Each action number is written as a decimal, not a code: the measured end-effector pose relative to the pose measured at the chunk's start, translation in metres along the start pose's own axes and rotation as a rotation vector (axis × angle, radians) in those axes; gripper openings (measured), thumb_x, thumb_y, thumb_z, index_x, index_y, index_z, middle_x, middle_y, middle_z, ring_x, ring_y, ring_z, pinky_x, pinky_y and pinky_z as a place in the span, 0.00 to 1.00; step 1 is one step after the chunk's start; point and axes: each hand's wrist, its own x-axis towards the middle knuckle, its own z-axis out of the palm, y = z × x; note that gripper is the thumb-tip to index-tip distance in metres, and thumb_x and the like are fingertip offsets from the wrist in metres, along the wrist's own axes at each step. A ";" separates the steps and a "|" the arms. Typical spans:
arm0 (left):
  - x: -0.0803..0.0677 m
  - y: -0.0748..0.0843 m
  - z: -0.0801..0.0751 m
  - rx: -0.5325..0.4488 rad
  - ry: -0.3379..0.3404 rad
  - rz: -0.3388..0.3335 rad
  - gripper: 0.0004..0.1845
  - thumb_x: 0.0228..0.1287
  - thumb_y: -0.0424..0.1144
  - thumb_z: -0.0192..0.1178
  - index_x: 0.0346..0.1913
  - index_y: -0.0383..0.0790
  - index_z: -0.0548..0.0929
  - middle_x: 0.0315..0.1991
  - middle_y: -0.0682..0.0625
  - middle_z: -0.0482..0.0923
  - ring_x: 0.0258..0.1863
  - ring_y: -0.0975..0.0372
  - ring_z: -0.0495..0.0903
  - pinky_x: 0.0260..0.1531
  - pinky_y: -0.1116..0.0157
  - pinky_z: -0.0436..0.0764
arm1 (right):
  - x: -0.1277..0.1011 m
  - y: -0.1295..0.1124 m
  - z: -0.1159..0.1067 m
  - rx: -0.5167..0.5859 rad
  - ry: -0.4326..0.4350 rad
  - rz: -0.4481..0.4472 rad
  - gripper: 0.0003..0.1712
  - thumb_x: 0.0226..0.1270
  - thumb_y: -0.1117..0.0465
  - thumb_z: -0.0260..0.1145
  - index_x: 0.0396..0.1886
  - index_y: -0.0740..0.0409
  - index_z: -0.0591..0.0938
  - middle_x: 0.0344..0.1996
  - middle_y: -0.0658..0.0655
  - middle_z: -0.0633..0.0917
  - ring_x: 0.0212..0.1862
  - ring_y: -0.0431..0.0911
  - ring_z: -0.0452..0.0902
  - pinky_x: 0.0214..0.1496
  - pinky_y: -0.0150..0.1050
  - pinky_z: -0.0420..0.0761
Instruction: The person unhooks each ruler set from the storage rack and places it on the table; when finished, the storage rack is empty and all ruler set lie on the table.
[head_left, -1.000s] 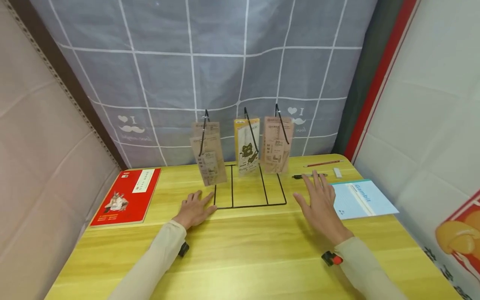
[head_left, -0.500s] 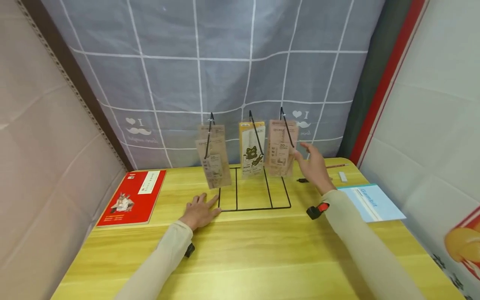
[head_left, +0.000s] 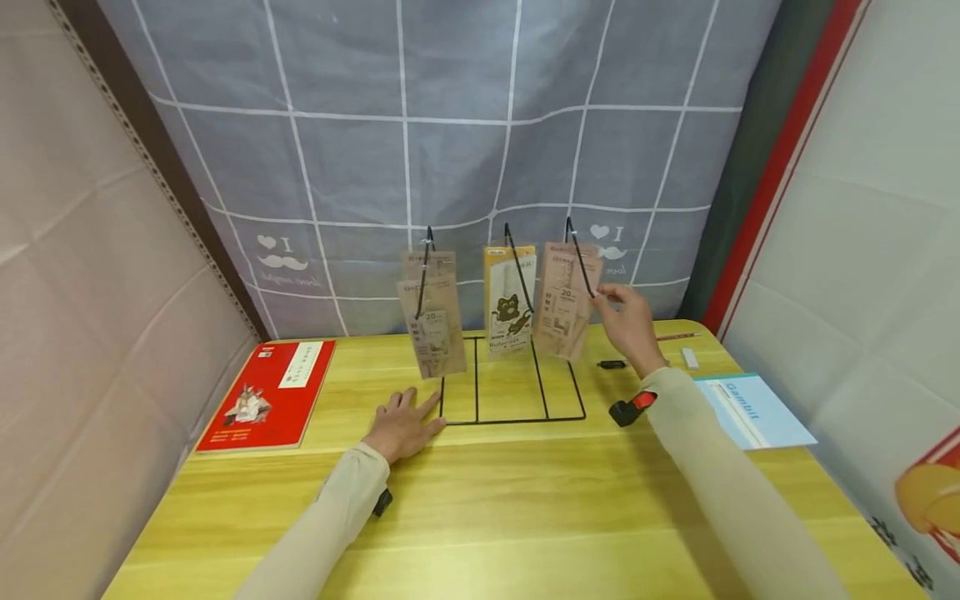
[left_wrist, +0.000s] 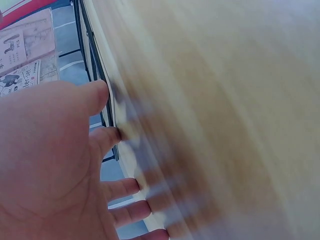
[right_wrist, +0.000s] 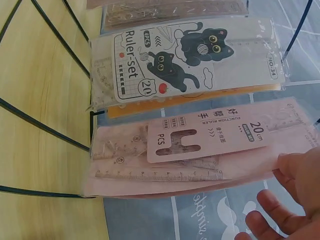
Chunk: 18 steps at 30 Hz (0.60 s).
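Right of frame centre, the right hand (head_left: pixel 628 321) pinches the pink ruler-set pack (head_left: pixel 564 302) on its wire hook (head_left: pixel 579 258); slide it straight off. The left hand (head_left: pixel 403 425), fingers flat, steadies the bench (head_left: pixel 525 500).

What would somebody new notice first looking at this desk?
Probably the black wire rack at the back middle of the yellow table, with three ruler-set packs hanging from its hooks: the cat-printed pack in the centre stands out. The right hand reaches the edge of the pink pack on the right hook, while the left hand lies flat by the rack's base. A red booklet lies at far left.
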 end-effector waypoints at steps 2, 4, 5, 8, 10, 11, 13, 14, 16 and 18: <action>0.000 0.001 0.000 0.001 0.003 -0.003 0.33 0.82 0.60 0.45 0.83 0.55 0.60 0.81 0.33 0.53 0.78 0.36 0.57 0.69 0.32 0.62 | 0.000 -0.001 -0.002 0.001 0.003 -0.006 0.20 0.83 0.55 0.57 0.62 0.64 0.82 0.66 0.67 0.79 0.68 0.62 0.73 0.67 0.62 0.75; 0.000 0.001 0.000 0.002 0.007 -0.004 0.33 0.82 0.60 0.45 0.82 0.56 0.60 0.80 0.34 0.54 0.78 0.36 0.57 0.69 0.32 0.63 | -0.001 -0.002 -0.004 0.002 0.005 -0.008 0.21 0.83 0.54 0.57 0.62 0.64 0.82 0.66 0.66 0.79 0.68 0.62 0.73 0.67 0.61 0.75; -0.001 0.001 0.000 0.001 0.007 -0.005 0.33 0.81 0.61 0.45 0.82 0.56 0.60 0.81 0.34 0.54 0.78 0.36 0.57 0.69 0.32 0.63 | -0.002 -0.002 -0.004 0.002 0.005 -0.006 0.21 0.83 0.54 0.57 0.62 0.64 0.82 0.66 0.66 0.79 0.68 0.62 0.73 0.67 0.61 0.75; -0.001 0.002 0.000 0.010 0.004 -0.007 0.33 0.82 0.61 0.44 0.83 0.57 0.60 0.81 0.34 0.54 0.78 0.36 0.57 0.68 0.32 0.64 | -0.006 -0.005 -0.008 0.008 0.002 -0.004 0.22 0.83 0.52 0.57 0.62 0.64 0.82 0.66 0.66 0.80 0.67 0.62 0.74 0.68 0.61 0.75; -0.002 0.002 -0.001 0.016 0.003 -0.007 0.33 0.82 0.61 0.44 0.83 0.57 0.59 0.81 0.34 0.54 0.78 0.36 0.57 0.68 0.33 0.64 | -0.009 -0.006 -0.010 0.010 -0.003 -0.004 0.23 0.83 0.51 0.58 0.62 0.64 0.82 0.65 0.66 0.80 0.67 0.62 0.74 0.68 0.61 0.75; -0.002 0.002 -0.001 0.020 0.001 -0.007 0.33 0.82 0.61 0.44 0.83 0.57 0.59 0.81 0.34 0.54 0.78 0.36 0.58 0.67 0.33 0.65 | -0.011 -0.007 -0.012 0.009 -0.006 -0.008 0.23 0.83 0.51 0.58 0.62 0.65 0.82 0.65 0.66 0.80 0.66 0.62 0.75 0.68 0.61 0.74; -0.002 0.002 -0.001 0.024 -0.004 -0.008 0.33 0.82 0.61 0.44 0.83 0.57 0.59 0.81 0.34 0.54 0.77 0.37 0.58 0.67 0.33 0.65 | -0.015 -0.009 -0.014 0.006 -0.015 -0.009 0.24 0.83 0.49 0.58 0.61 0.64 0.82 0.64 0.66 0.81 0.66 0.62 0.75 0.68 0.61 0.74; -0.002 0.002 -0.002 0.023 -0.007 -0.009 0.33 0.82 0.61 0.44 0.83 0.57 0.59 0.81 0.34 0.54 0.77 0.37 0.58 0.66 0.33 0.66 | -0.017 -0.010 -0.016 0.004 -0.021 -0.007 0.24 0.83 0.48 0.57 0.61 0.64 0.83 0.63 0.66 0.81 0.66 0.61 0.75 0.69 0.61 0.74; -0.003 0.002 -0.002 0.023 -0.012 -0.011 0.33 0.82 0.61 0.44 0.83 0.57 0.58 0.81 0.35 0.53 0.77 0.37 0.58 0.66 0.33 0.66 | -0.021 -0.011 -0.018 0.005 -0.033 -0.003 0.25 0.82 0.47 0.57 0.60 0.63 0.83 0.63 0.65 0.81 0.66 0.61 0.75 0.69 0.61 0.74; -0.004 0.003 -0.003 0.021 -0.015 -0.012 0.33 0.82 0.62 0.44 0.83 0.57 0.58 0.81 0.35 0.53 0.77 0.37 0.58 0.66 0.33 0.66 | -0.026 -0.011 -0.021 0.008 -0.045 0.007 0.26 0.82 0.46 0.58 0.60 0.63 0.83 0.63 0.65 0.80 0.67 0.61 0.74 0.69 0.61 0.74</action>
